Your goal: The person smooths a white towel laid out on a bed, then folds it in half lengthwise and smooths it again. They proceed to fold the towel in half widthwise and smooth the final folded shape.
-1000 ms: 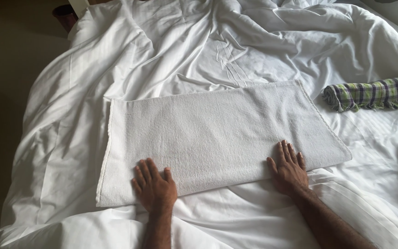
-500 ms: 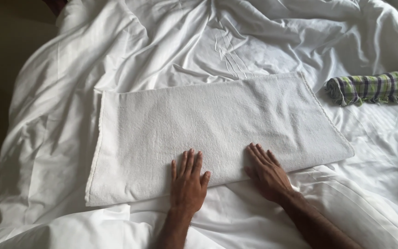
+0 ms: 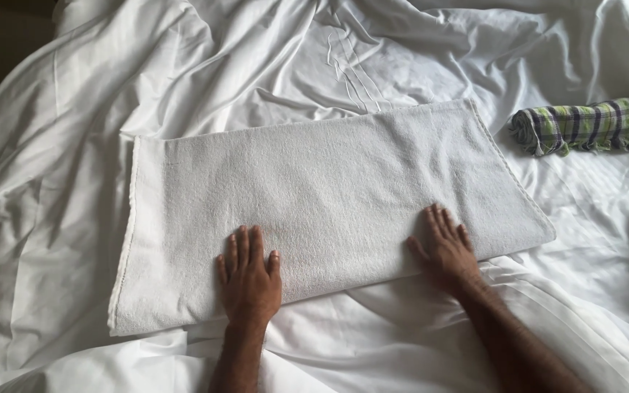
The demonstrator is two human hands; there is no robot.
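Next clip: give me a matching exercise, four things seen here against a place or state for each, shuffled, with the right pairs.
Things:
1 white towel
2 checked cloth
3 left hand
4 right hand

Descriptions:
A rolled up, far right on the bed
B flat on the towel's near edge, toward its right end
C folded, spread flat on the sheet
D flat on the towel's near edge, left of middle

Pairs: 1-C, 2-A, 3-D, 4-B

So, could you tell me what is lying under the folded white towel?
The white towel lies flat on the rumpled white bed sheet, which shows all around it. Both the left hand and right hand press on top. Anything beneath it is covered.
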